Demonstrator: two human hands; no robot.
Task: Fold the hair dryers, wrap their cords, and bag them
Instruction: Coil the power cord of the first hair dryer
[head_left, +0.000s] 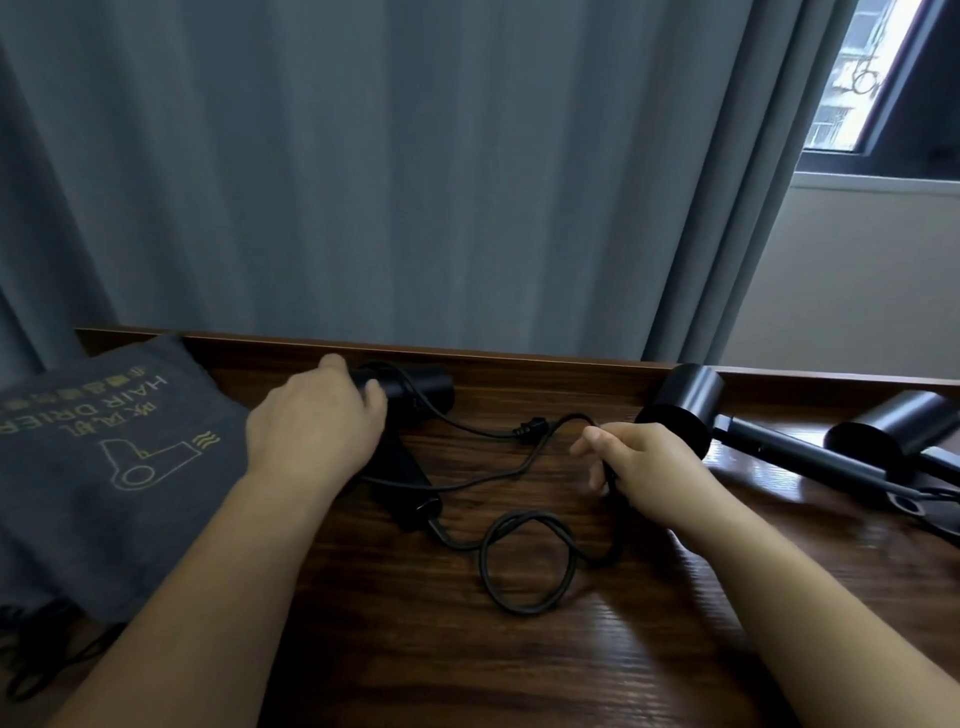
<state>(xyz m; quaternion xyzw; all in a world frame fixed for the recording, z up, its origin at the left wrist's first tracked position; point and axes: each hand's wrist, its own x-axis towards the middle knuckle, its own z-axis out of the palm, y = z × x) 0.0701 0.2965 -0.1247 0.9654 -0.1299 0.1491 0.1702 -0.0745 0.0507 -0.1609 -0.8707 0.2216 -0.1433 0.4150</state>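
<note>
- Head view, far left of the hair dryer: grey drawstring bag (104, 457) flat on the wooden table (519, 649), printed side up, mouth not visible.
- Left hand (311, 421) over the rear of the hair dryer (410, 395), fingers curled round the barrel, thumb side toward the cord.
- Barrel long axis left-to-right along the back edge; handle (405, 483) angled down toward the viewer, apparently not yet folded.
- Right of the handle: cord (524, 566) in one loose loop, plug (530, 430) between barrel and right hand.
- Right hand (639, 467) further right, thumb and fingers pinching the cord; nearer hand for wrapping, by judgement toward the dryer on its left.
- Far right of the dryer: two more dryers (685, 410), unfolded.
</note>
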